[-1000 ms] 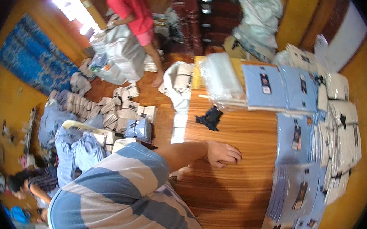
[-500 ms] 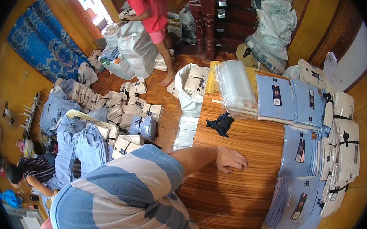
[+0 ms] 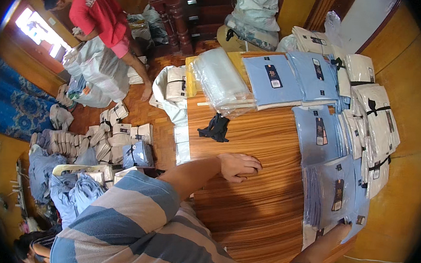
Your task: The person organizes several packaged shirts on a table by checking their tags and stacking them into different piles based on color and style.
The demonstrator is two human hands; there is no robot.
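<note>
My left hand (image 3: 240,167) rests palm down on the bare wooden table (image 3: 243,218), fingers loosely bent and holding nothing. A small black bundle (image 3: 215,128) lies just beyond it. My right hand (image 3: 331,238) reaches up from the lower right, its fingertips gripping the near edge of a blue shirt pack (image 3: 336,193) that tops a fanned stack. More blue packs (image 3: 279,80) lie at the table's far side. White packs tied with black straps (image 3: 375,120) line the right edge. My striped sleeve (image 3: 129,224) fills the lower left.
A pile of clear plastic bags (image 3: 219,80) sits at the table's far left corner. On the floor to the left lie several folded white and blue bundles (image 3: 114,134). A person in a red shirt (image 3: 103,14) bends over large white sacks (image 3: 96,70). Dark wooden stairs (image 3: 181,5) rise behind.
My left hand has stayed on the table. My right hand has come up to the near edge of the blue packs. The person in red has bent lower over the sacks.
</note>
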